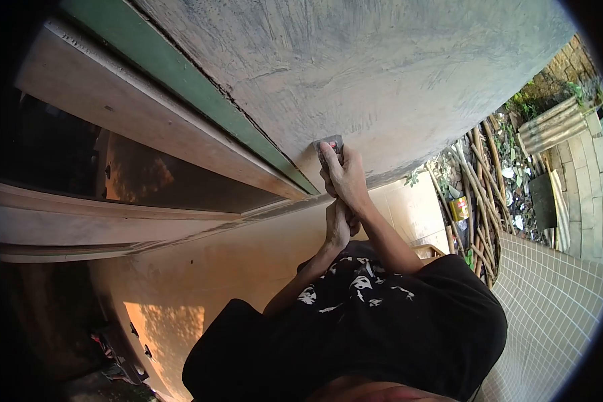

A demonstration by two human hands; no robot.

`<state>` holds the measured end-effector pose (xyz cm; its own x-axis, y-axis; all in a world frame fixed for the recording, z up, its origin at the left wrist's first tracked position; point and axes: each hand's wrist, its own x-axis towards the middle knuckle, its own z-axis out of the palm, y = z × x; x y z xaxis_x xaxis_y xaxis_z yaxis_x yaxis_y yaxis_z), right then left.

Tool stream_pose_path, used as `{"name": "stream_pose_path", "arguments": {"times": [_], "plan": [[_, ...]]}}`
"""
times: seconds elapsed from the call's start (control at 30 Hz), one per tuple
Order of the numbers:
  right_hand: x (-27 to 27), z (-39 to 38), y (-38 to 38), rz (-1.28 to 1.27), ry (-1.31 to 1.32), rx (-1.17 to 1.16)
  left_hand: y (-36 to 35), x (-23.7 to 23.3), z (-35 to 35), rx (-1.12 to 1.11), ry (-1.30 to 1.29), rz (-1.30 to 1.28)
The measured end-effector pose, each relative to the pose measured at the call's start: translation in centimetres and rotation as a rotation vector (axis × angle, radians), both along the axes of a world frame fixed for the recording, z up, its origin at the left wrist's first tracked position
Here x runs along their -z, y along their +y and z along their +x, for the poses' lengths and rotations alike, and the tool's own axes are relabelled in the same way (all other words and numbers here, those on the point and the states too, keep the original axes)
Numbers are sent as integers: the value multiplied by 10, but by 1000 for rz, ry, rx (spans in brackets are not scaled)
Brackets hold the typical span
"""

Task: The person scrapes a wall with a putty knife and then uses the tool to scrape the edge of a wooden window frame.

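Tool: a small grey tool [329, 144] is lying flat against the grey plaster wall [409, 67], near the green strip [201, 90] of the wooden frame [147, 117].
Right hand [347, 175]: it is closing its fingers around the small grey tool and pressing it on the wall.
Left hand [338, 226]: it is wrapping closed around the right wrist.
Background: bamboo poles [479, 194] are leaning beside the tiled floor [549, 308].

We are looking at a grey wall [395, 60] streaked darker, with a green strip [181, 74] running beside pale tan wood [147, 120]. The scraper [329, 145] is showing grey and red. We are wearing a black shirt [382, 328] with a white print, and white tiles [549, 301] are forming a grid.
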<state>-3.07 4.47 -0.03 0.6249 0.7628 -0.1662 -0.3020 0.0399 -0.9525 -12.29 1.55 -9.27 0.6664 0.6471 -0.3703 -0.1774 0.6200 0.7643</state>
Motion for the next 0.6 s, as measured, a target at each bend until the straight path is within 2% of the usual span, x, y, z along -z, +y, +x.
{"name": "stream_pose_path", "arguments": {"times": [0.17,0.23,0.3,0.6], "plan": [[17,1,0,-7,-64,13,-2,6,4,14,70,64],[28,0,-5,-47,29,-4,-9,17,-1,27,74,-63],[31,0,-6,-59,18,2,-10,17,-1,18,79,-49],[9,1,-5,-8,-39,-12,-5,11,4,8,73,26]]}}
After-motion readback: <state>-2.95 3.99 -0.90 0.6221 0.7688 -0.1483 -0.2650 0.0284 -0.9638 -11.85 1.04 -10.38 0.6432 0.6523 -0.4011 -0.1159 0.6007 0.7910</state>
